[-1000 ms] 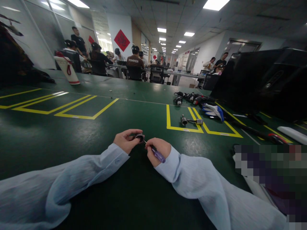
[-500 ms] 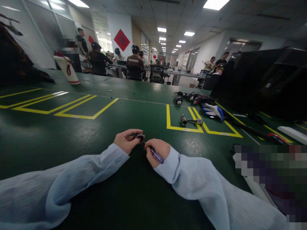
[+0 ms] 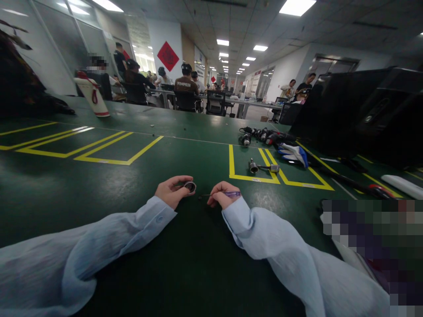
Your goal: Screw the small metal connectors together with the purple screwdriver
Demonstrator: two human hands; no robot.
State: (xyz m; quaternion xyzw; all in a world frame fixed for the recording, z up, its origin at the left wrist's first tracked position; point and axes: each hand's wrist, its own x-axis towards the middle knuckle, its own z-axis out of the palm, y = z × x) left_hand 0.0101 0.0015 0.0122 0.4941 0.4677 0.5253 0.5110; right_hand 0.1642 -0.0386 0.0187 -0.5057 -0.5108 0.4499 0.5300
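My left hand rests on the green table and pinches a small round metal part between thumb and fingers. My right hand lies just to its right, closed around a small purple-handled screwdriver. The screwdriver lies almost flat, its thin tip pointing left toward the part with a small gap between them. A tiny dark speck, perhaps a screw, sits on the table by the tip. Both forearms wear pale blue sleeves.
Yellow tape boxes mark the table. A metal part lies in the box ahead on the right, with a heap of similar parts and blue-white gloves behind. Black cases stand right, a white bucket far left. People sit at distant desks.
My right hand has drawn to the right, away from the metal part. The screwdriver has turned from pointing down-right to lying nearly level, its tip no longer at the part.
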